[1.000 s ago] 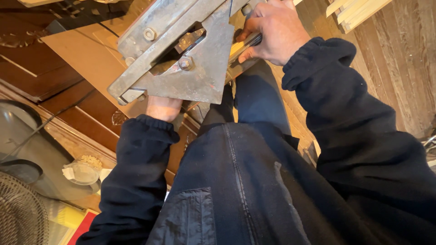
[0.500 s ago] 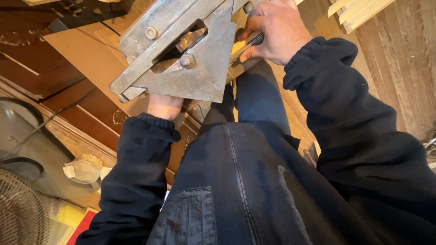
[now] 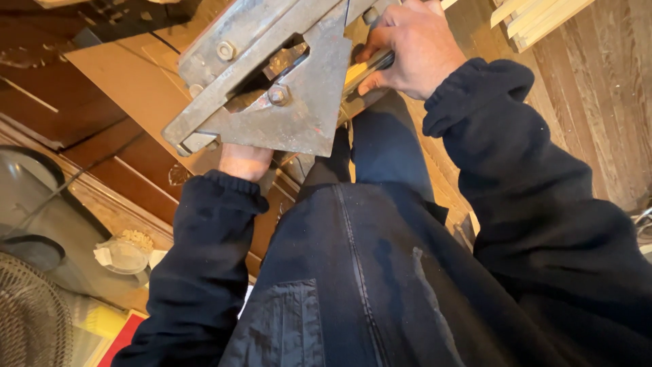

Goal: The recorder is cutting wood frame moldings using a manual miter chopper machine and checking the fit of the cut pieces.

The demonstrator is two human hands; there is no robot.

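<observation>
Since a moment ago almost nothing has shifted: the heavy grey metal tool [image 3: 272, 88], a bolted triangular plate under a long flat bar, has drifted only a touch toward three o'clock in my view, and both my hands keep the same hold, so I judge I am steadying it rather than moving it. It sits at twelve o'clock, raised above my knees, over a brown board [image 3: 129, 88] that lies at about ten o'clock. My right hand [image 3: 407, 44] at one o'clock is closed around a dark handle with a yellow part [image 3: 363, 66] at the tool's end. My left hand [image 3: 244, 162], just under the plate's lower edge, is mostly covered by the metal; it seems to press up against the underside, but I cannot tell whether its fingers are curled on anything. The tool's top is cut off by the frame, and what lies in its slot is too shadowed to read. At eight o'clock, well apart, stand a small white cup [image 3: 122, 255] and a wire fan guard [image 3: 30, 319], half out of view.
</observation>
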